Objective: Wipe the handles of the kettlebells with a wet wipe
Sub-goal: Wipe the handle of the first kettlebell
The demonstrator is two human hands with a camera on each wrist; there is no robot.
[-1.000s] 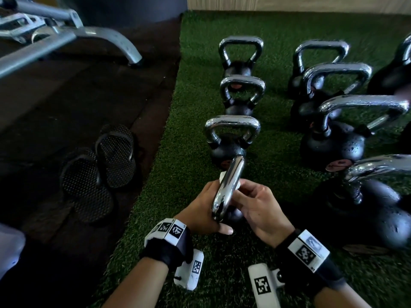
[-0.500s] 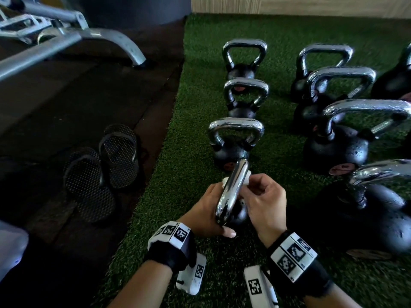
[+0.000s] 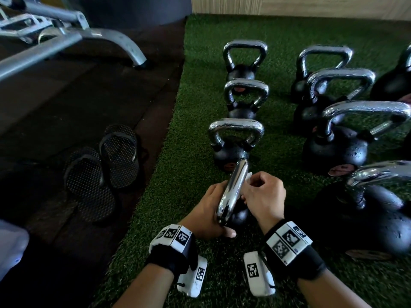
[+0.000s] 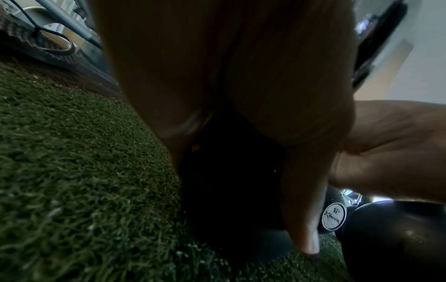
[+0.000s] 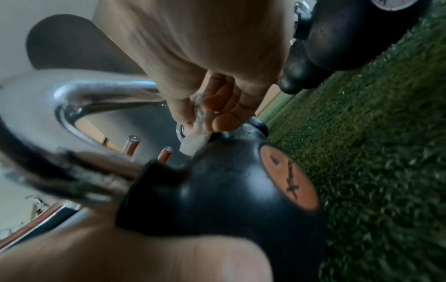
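Note:
The nearest kettlebell (image 3: 239, 215) stands on the green turf, its chrome handle (image 3: 232, 192) edge-on to me. My left hand (image 3: 205, 211) grips it from the left, thumb under the handle's near end. In the left wrist view the fingers (image 4: 241, 95) reach down over the black body (image 4: 229, 190). My right hand (image 3: 263, 196) pinches a crumpled white wet wipe (image 3: 248, 177) against the handle's right side near its far end. The right wrist view shows the wipe (image 5: 195, 141) between fingertips, just above the black body (image 5: 229, 190), and the handle (image 5: 96, 91).
Three more small kettlebells (image 3: 235, 138) line up beyond it, and several larger ones (image 3: 364, 114) stand close on the right. A pair of black slippers (image 3: 102, 165) lies on the dark floor left of the turf. A grey machine frame (image 3: 66, 34) crosses the far left.
My right hand has slid with the wipe away from me along the handle toward its far end. The left hand keeps its hold on the kettlebell.

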